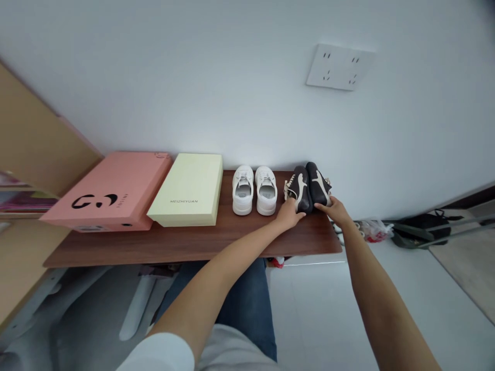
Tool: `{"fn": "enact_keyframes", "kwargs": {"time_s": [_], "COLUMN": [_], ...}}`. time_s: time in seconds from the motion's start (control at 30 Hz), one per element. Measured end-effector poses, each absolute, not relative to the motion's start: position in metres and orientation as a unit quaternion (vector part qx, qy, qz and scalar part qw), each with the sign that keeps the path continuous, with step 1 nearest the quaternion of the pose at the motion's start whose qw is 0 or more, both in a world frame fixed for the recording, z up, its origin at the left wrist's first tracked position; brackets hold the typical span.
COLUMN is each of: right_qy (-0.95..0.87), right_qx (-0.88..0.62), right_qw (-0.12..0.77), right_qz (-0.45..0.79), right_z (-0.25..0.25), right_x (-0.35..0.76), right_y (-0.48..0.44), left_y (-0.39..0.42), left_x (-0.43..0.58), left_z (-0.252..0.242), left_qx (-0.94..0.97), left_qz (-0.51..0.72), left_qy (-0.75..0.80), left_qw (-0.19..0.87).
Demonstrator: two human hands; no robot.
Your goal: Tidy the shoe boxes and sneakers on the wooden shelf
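A pair of black sneakers with cream stripes and laces stands near the right end of a brown wooden board (185, 245). The two shoes lie on their sides, soles together. My left hand (288, 214) grips the left black sneaker (303, 191) near its heel, thumb along the lower end. At the right black sneaker (317, 181), my right hand (334, 210) holds the heel end between thumb and fingers. Some fingertips are hidden by the shoes. Just left of them, a pair of white sneakers (254, 190) sits upright, side by side, heels toward me.
A pale yellow shoebox (193, 178) and a larger pink shoebox (119, 180) occupy the board's left part. Behind is a white wall with a socket plate (340, 67). A plastic bag (373, 230) and a dark bag (421, 229) lie on the floor at right.
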State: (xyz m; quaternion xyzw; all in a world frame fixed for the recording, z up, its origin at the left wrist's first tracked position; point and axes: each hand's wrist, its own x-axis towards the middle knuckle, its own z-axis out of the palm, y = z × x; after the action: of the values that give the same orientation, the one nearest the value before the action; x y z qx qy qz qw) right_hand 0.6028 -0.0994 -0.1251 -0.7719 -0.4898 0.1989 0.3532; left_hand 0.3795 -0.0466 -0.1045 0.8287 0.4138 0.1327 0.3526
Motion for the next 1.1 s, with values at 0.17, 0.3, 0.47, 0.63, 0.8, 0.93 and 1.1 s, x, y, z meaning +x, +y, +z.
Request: {"fn": "enact_keyframes", "kwargs": {"time_s": [0.17, 0.3, 0.47, 0.63, 0.8, 0.93, 1.1], "right_qy": [-0.548, -0.625, -0.672, -0.678, -0.681, -0.680, -0.683], "right_qx": [-0.774, -0.767, -0.740, -0.730, -0.724, -0.723, -0.719], "right_qw": [0.292, 0.138, -0.023, -0.086, -0.110, -0.118, -0.127], "right_qz": [0.119, 0.035, 0.009, 0.004, 0.011, 0.009, 0.001], "right_z": [-0.107, -0.083, -0.064, -0.056, -0.058, -0.061, -0.062], "right_x": [0.601, 0.599, 0.586, 0.568, 0.563, 0.564, 0.563], "right_y": [-0.095, -0.095, -0.097, -0.091, -0.085, -0.080, -0.074], "left_y": [-0.037, -0.034, -0.032, -0.030, -0.026, -0.019, -0.013], "left_x": [0.381, 0.380, 0.386, 0.398, 0.407, 0.414, 0.419], "left_z": [-0.095, -0.078, -0.063, -0.059, -0.057, -0.056, -0.058], "left_qx": [0.871, 0.919, 0.939, 0.944, 0.944, 0.943, 0.941], "left_qz": [0.110, 0.088, 0.002, -0.046, -0.048, -0.042, -0.045], "left_qy": [0.367, 0.302, 0.290, 0.285, 0.287, 0.290, 0.294], "left_qw": [0.308, 0.237, 0.182, 0.159, 0.155, 0.156, 0.158]}}
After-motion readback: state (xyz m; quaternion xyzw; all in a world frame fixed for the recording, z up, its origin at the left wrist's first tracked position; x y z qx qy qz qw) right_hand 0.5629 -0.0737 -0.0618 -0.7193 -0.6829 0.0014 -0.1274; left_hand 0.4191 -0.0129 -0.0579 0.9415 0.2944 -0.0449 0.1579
